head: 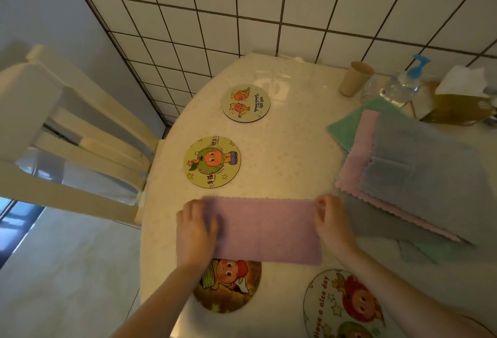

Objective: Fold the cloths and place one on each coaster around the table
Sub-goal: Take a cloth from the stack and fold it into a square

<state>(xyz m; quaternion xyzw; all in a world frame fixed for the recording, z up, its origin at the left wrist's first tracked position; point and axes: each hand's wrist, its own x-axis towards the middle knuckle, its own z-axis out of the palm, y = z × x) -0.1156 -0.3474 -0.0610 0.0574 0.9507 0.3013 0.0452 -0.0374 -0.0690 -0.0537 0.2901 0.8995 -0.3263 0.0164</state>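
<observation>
A purple cloth (265, 230) lies folded into a long rectangle on the round table (290, 155). My left hand (195, 233) grips its left end and my right hand (332, 226) grips its right end. The cloth's near edge overlaps a brown cartoon coaster (228, 289). Three more round coasters lie bare: a green-figure one (212, 161), a small one with two orange figures (245, 103), and a "Have a nice day" one (343, 308) at the near right. A stack of unfolded cloths sits at right, grey (425, 176) on top, pink (352, 173) and green (347, 128) beneath.
A cream wooden chair (67, 133) stands left of the table. At the table's back right are a paper cup (355, 78), a clear pump bottle with blue top (403, 85) and a tissue box (457, 101). A tiled wall rises behind the table.
</observation>
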